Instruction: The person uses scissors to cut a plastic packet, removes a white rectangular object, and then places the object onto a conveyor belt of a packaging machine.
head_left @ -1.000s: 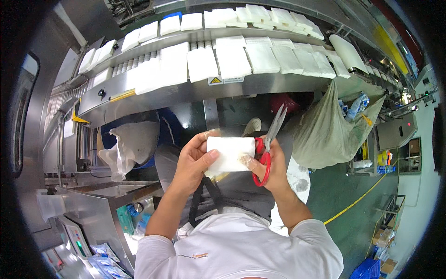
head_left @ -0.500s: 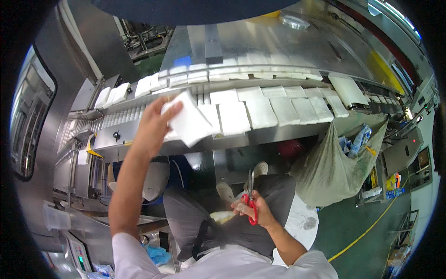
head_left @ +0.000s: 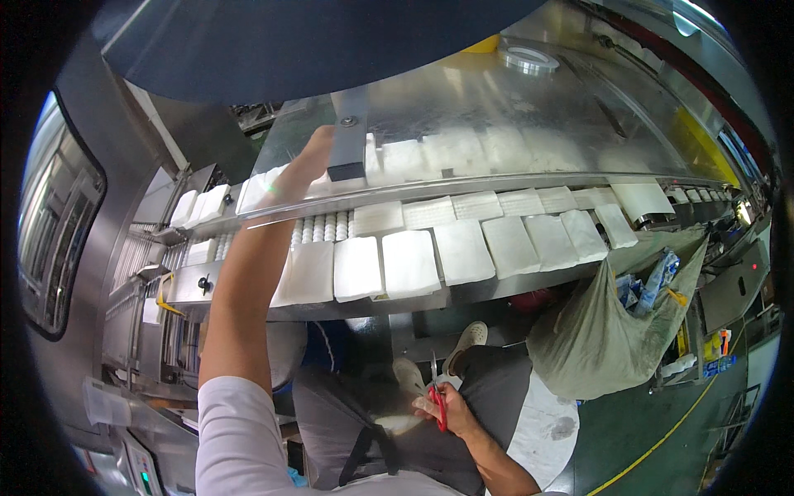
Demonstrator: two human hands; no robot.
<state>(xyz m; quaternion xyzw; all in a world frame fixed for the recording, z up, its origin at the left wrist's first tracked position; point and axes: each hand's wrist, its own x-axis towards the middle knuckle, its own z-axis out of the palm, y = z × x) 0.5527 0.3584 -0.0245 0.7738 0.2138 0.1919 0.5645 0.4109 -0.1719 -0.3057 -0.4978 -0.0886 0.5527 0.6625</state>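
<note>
The left arm [head_left: 241, 302] extends forward (nearly straight), right hand [head_left: 456, 412] curled.

Left hand [head_left: 314, 157]: fingers concealed behind the metal bracket [head_left: 348, 136] — grip and any contents cannot be determined. White pads [head_left: 455, 154] under the clear cover [head_left: 463, 103]: outlines hazy. Dark curved shape [head_left: 289, 50]: cut off by the upper edge. Red-handled scissors [head_left: 440, 411]: handles partly covered by the right hand [head_left: 456, 405]. Green display [head_left: 145, 478] — too small to read.

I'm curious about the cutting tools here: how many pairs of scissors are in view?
1: the red-handled scissors, in the person's right grip. Others could be hidden from this view.
</note>
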